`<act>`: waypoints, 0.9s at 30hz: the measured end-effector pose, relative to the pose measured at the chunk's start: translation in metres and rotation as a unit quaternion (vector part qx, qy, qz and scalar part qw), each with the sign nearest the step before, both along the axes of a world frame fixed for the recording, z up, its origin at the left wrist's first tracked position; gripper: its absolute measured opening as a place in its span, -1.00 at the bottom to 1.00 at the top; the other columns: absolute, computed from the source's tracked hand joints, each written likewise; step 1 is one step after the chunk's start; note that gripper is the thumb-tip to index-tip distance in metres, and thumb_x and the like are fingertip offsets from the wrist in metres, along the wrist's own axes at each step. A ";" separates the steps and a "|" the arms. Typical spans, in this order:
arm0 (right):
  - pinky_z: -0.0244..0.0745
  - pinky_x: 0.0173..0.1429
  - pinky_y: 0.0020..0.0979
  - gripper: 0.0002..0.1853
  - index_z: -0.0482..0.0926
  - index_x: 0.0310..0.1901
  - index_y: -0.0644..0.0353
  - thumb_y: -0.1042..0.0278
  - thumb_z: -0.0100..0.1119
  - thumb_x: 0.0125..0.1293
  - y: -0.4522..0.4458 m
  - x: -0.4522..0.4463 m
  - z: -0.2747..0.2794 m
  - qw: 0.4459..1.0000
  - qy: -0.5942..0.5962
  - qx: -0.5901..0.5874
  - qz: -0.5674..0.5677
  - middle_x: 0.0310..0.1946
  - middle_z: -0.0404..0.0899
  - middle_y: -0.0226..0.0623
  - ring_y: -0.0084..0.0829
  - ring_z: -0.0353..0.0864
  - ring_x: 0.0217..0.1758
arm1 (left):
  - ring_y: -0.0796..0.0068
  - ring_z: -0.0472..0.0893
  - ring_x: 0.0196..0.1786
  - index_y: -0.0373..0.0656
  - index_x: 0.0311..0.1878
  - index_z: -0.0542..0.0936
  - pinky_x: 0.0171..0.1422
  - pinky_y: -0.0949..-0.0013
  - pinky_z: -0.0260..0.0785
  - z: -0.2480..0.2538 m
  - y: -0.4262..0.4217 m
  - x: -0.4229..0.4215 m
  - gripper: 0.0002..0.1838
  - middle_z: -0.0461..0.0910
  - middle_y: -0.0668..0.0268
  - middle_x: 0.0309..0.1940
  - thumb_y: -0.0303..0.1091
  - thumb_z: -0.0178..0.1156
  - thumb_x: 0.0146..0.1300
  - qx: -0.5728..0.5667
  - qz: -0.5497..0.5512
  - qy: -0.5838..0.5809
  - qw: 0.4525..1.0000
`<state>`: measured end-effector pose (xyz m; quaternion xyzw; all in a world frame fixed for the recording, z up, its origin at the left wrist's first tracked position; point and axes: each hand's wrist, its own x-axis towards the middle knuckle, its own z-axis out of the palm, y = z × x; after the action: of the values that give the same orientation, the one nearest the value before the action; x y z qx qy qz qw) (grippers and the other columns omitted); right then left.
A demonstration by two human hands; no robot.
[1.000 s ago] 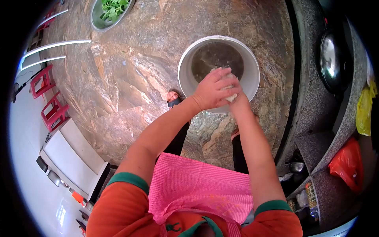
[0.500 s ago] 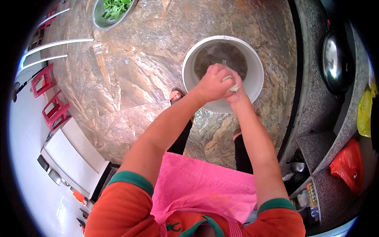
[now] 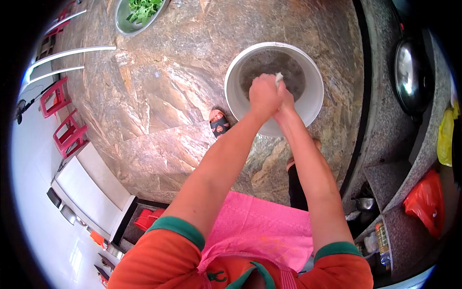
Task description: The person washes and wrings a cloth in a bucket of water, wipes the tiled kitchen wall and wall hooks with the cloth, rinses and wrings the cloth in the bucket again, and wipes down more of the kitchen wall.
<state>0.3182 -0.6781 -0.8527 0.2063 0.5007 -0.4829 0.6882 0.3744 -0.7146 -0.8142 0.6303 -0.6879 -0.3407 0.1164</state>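
Observation:
A wide white bucket (image 3: 315, 91) stands on the floor in front of me, with murky grey-brown water (image 3: 274, 61) in it. Over its mouth my hands are pressed together around a pale cloth (image 3: 279, 77). My left hand (image 3: 263, 94) is closed on the cloth, its back turned up. Close against it, my right hand (image 3: 285, 99) grips the same cloth. Only a small whitish end pokes out above the fingers; the rest is hidden inside my hands.
A metal basin (image 3: 130, 30) of green leaves sits on the stone-patterned floor at the upper left. Pink-red stools (image 3: 70, 132) stand by the left wall. Along the right run stone shelves with a lidded wok (image 3: 413, 74), a red bag (image 3: 426, 202) and a yellow bag (image 3: 447, 137).
Both hands have turned and drawn tighter together, shifting slightly over the bucket. Less of the cloth shows now. My left foot in its patterned slipper has come into fuller view.

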 end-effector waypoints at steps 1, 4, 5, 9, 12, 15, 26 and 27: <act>0.49 -0.29 -0.40 -0.67 0.50 -0.13 0.17 0.05 0.02 0.33 -0.003 -0.002 0.010 0.999 0.025 0.015 0.021 -0.27 0.56 -0.32 -0.41 0.59 -0.25 | -0.10 0.53 -0.26 -0.27 -0.46 0.54 -0.13 -0.04 0.37 0.000 -0.002 -0.001 -0.70 0.54 -0.03 -0.41 -0.18 0.08 0.13 0.013 0.023 0.004 1.000; 0.47 -0.31 -0.40 -0.67 0.51 -0.11 0.18 0.08 -0.03 0.35 0.002 -0.009 0.006 0.993 0.053 0.007 0.103 -0.36 0.56 -0.31 -0.37 0.59 -0.30 | -0.12 0.57 -0.30 -0.26 -0.49 0.55 -0.14 -0.04 0.39 0.010 -0.014 -0.003 -0.68 0.54 -0.07 -0.49 -0.17 0.04 0.14 0.110 0.085 -0.018 0.990; 0.47 -0.31 -0.38 -0.67 0.52 -0.11 0.19 0.09 -0.04 0.35 0.003 -0.007 0.003 0.988 0.088 -0.002 0.125 -0.38 0.56 -0.29 -0.35 0.59 -0.31 | -0.13 0.58 -0.27 -0.28 -0.45 0.56 -0.09 -0.02 0.40 0.010 -0.017 -0.002 -0.65 0.56 -0.08 -0.46 -0.15 0.01 0.16 0.127 0.085 -0.023 0.988; 0.44 -0.07 -0.12 -0.60 0.57 -0.18 0.30 0.11 -0.13 0.35 0.024 0.005 -0.040 0.844 0.436 -0.084 0.300 -0.29 0.60 0.07 -0.02 0.58 -0.16 | -0.08 0.59 -0.20 -0.32 -0.31 0.59 -0.09 0.05 0.42 -0.043 -0.019 0.035 -0.60 0.59 -0.08 -0.33 -0.13 -0.04 0.24 0.117 -0.060 -0.033 0.991; 0.35 0.06 0.00 -0.54 0.57 -0.15 0.32 0.06 -0.20 0.37 -0.008 -0.011 0.050 0.734 0.461 -0.047 0.497 -0.18 0.56 0.18 0.13 0.50 -0.01 | 0.13 0.61 -0.22 -0.25 -0.19 0.60 -0.15 0.12 0.42 -0.033 -0.016 0.060 -0.68 0.60 0.07 -0.33 -0.20 -0.01 0.26 0.155 0.016 0.077 0.985; 0.34 0.08 0.00 -0.49 0.55 -0.14 0.36 0.02 -0.22 0.37 0.000 -0.014 0.057 0.798 0.420 -0.061 0.428 -0.17 0.55 0.21 0.18 0.50 -0.04 | 0.32 0.56 -0.16 -0.18 -0.13 0.59 -0.13 0.21 0.42 0.034 -0.013 0.062 -0.68 0.55 0.20 -0.24 -0.17 -0.01 0.28 0.308 0.246 0.232 0.889; 0.48 -0.01 -0.31 -0.59 0.50 -0.02 0.23 0.04 -0.07 0.38 0.078 0.002 0.286 0.999 0.015 -0.044 -0.018 -0.12 0.56 -0.25 -0.43 0.55 -0.09 | 0.17 0.43 0.22 -0.19 0.26 0.34 0.32 0.10 0.27 0.231 0.065 0.090 -0.53 0.42 0.09 0.18 -0.16 -0.23 0.41 0.533 0.198 0.532 0.628; 0.39 0.12 -0.22 -0.48 0.40 0.11 0.29 -0.03 -0.15 0.41 0.094 0.006 0.287 0.992 0.028 -0.125 0.002 -0.01 0.48 -0.20 -0.33 0.47 0.02 | 0.15 0.39 0.26 -0.19 0.30 0.31 0.36 0.07 0.22 0.242 0.070 0.086 -0.51 0.38 0.09 0.23 -0.15 -0.24 0.42 0.585 0.180 0.574 0.544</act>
<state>0.3243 -0.5839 -0.5657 0.1036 0.4558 -0.5462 0.6951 0.4607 -0.6443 -0.5724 0.3396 0.0058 -0.9285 0.1504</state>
